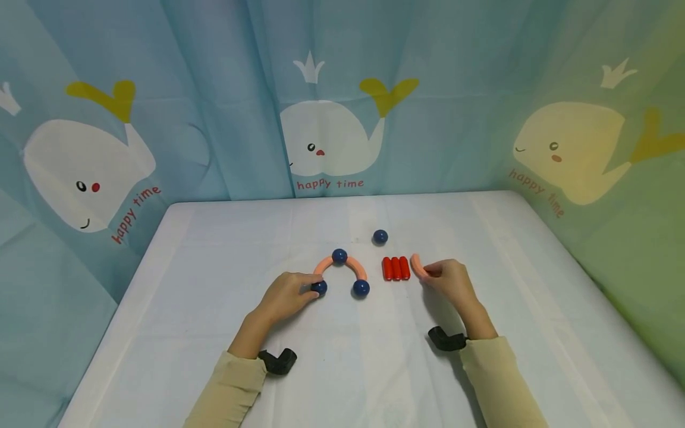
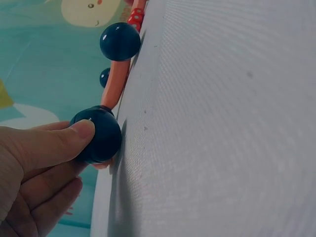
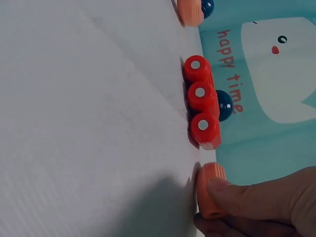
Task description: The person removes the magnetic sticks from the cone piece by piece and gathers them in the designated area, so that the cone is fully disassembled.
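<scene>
On the white table, two orange curved rods (image 1: 357, 268) and several dark blue balls form an arch, with one ball (image 1: 339, 256) at its top and another (image 1: 361, 288) at its right end. My left hand (image 1: 286, 295) pinches the blue ball (image 2: 101, 136) at the arch's left end between thumb and fingers. To the right, my right hand (image 1: 451, 282) holds the lower end of a separate orange curved rod (image 3: 211, 187). Three short red rods (image 1: 396, 268) lie side by side just left of that rod, with round grey ends facing the right wrist camera.
A loose dark blue ball (image 1: 380, 237) sits behind the red rods. Black wrist-camera mounts (image 1: 278, 361) show at both wrists. A curtain (image 1: 230, 119) printed with whales hangs behind and beside the white tabletop (image 1: 225, 238).
</scene>
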{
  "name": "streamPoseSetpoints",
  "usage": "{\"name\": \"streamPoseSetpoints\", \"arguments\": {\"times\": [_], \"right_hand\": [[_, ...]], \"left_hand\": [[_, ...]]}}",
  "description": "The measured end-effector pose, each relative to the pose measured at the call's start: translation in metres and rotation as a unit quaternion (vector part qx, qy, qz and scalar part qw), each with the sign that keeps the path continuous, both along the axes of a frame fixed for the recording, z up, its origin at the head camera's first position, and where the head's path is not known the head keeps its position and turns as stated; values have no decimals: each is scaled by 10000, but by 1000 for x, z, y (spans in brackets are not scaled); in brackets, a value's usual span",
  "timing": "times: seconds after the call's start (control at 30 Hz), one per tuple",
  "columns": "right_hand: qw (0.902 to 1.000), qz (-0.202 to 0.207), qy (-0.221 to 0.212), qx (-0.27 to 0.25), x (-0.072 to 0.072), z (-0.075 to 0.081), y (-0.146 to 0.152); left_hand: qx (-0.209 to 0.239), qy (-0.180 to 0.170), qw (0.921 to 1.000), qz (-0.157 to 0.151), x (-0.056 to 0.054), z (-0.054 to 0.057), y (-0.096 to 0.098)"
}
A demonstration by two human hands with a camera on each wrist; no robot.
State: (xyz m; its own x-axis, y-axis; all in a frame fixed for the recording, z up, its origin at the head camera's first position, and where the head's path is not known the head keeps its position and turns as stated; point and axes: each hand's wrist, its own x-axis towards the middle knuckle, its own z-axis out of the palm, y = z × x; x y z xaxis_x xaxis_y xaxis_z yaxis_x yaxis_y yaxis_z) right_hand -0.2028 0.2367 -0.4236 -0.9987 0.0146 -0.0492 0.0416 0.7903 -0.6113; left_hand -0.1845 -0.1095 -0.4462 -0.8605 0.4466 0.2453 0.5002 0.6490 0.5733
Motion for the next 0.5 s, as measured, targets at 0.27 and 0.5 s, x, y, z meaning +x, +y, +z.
{"name": "streamPoseSetpoints", "arguments": {"times": [0.27, 0.5], "right_hand": [[9999, 60, 133, 44, 1, -1, -8], [9999, 49, 0, 93, 0, -1, -14]], "left_hand": [[-101, -21, 9999, 21, 0, 0, 1], [-154, -16, 9999, 39, 1, 2, 2]]}}
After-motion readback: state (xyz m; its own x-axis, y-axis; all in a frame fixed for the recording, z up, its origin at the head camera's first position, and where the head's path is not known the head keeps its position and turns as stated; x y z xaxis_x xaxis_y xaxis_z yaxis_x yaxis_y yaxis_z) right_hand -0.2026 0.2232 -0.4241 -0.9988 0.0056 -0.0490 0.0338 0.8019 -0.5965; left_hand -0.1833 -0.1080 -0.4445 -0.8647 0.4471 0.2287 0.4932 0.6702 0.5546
